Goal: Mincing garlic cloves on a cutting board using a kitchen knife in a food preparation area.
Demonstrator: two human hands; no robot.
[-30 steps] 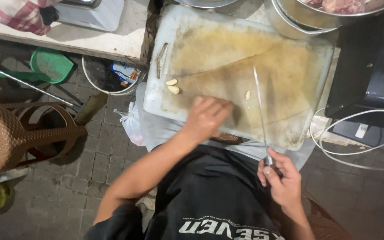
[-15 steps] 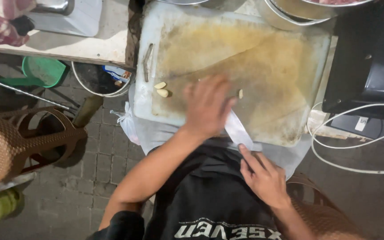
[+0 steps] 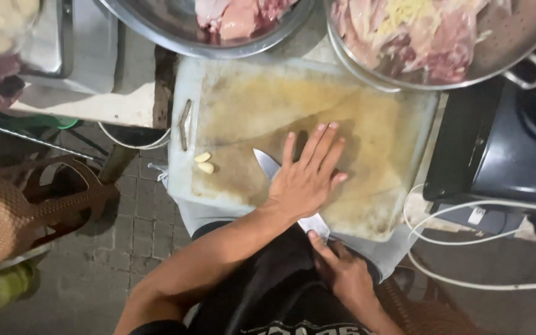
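- Left hand (image 3: 305, 180) flat on knife blade (image 3: 267, 164), fingers spread, mid cutting board (image 3: 379, 142)
- Right hand (image 3: 342, 273) grips handle at board's near edge
- Two garlic cloves (image 3: 204, 162) near board's left edge

Single head cam, looking steeply down, close over the cutting board (image 3: 317, 118); lap at bottom edge, bowls (image 3: 218, 28) cropped on top, probably tilted slightly forward.

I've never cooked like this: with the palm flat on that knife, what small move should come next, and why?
Probably press the left hand straight down. It lies flat on the knife blade, which rests flat on the cutting board, while the right hand holds the handle. Two peeled cloves wait beside it.
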